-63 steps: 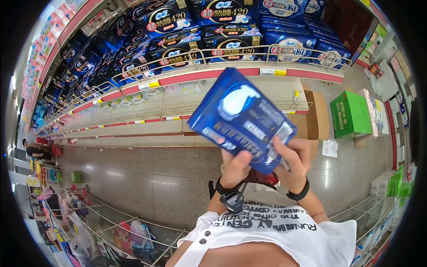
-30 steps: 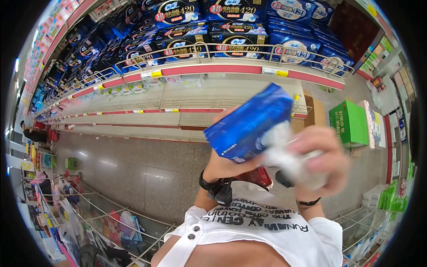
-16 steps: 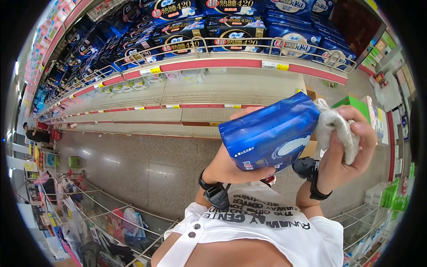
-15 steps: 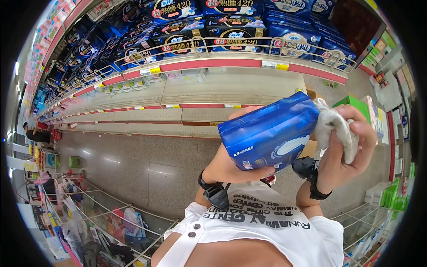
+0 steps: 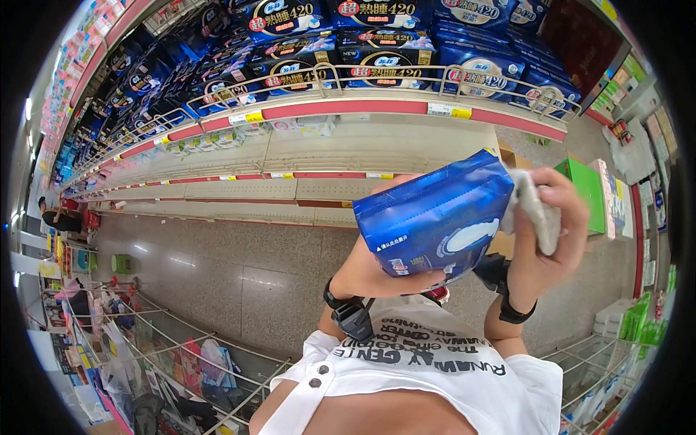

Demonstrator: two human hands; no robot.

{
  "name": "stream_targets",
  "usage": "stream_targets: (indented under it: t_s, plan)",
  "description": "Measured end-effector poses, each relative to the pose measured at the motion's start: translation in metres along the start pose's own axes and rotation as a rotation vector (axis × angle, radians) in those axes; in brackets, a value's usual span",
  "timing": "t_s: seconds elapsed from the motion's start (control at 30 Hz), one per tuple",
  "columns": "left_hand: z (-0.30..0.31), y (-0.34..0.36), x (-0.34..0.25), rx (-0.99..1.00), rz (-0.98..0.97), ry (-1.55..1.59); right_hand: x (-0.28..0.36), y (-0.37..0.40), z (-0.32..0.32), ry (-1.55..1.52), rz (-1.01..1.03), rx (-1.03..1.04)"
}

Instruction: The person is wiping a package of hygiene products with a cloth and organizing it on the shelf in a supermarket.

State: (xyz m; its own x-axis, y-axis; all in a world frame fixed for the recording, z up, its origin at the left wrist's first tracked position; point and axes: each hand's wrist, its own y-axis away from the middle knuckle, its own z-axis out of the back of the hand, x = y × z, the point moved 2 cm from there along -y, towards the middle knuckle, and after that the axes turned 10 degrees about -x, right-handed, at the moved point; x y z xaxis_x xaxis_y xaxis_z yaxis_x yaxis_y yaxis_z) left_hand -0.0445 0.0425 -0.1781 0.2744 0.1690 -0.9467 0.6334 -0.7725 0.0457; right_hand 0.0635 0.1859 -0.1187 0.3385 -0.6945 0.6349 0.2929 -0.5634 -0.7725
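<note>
A blue shiny package (image 5: 435,217) with white print is held tilted in front of my chest. My left hand (image 5: 384,272) grips it from the left and below, the thumb along its lower edge and other fingers hidden behind it. At the package's right end, my right hand (image 5: 547,232) holds a crumpled grey-white cloth (image 5: 535,216) between thumb and fingers. The cloth touches the package's right end.
Blue and dark packages (image 5: 388,54) fill the upper shelf (image 5: 341,106) behind its wire rail. Lower shelves run beneath it. A green box (image 5: 582,192) stands at right, wire racks (image 5: 167,341) at lower left. A person (image 5: 61,217) is far left.
My right hand has moved slightly left and turned, with the cloth now bunched closer against the package's right end. The package has shifted very slightly left.
</note>
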Motion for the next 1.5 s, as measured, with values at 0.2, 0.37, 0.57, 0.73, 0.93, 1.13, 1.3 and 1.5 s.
stream_targets:
  t_s: [0.2,0.37,0.57,0.73,0.93,1.13,1.3,1.5]
  plan:
    - [0.001,-0.023,0.003,-0.205,0.044,0.816,-0.026,0.029,-0.002,0.095,-0.087,0.187]
    - [0.006,-0.038,0.018,-0.355,0.031,0.937,-0.013,0.033,-0.005,0.225,0.126,-0.078]
    - [0.004,-0.036,0.039,-0.113,0.154,1.153,-0.006,0.049,-0.048,0.052,0.249,0.274]
    - [0.007,-0.032,0.038,-0.116,0.096,1.141,-0.010,0.052,-0.042,-0.027,0.321,0.443]
    - [-0.004,-0.029,0.031,-0.435,0.014,0.969,-0.013,0.050,-0.035,0.008,0.191,0.268]
    - [0.004,-0.024,0.031,-0.449,-0.158,0.828,-0.043,0.073,-0.017,0.054,-0.122,0.340]
    - [-0.014,-0.041,0.043,-0.402,-0.824,-0.575,-0.045,0.024,0.030,-0.125,-0.558,0.265]
    - [-0.074,-0.067,0.011,-0.322,-1.199,-1.098,-0.051,-0.006,0.081,-0.263,-0.708,0.276]
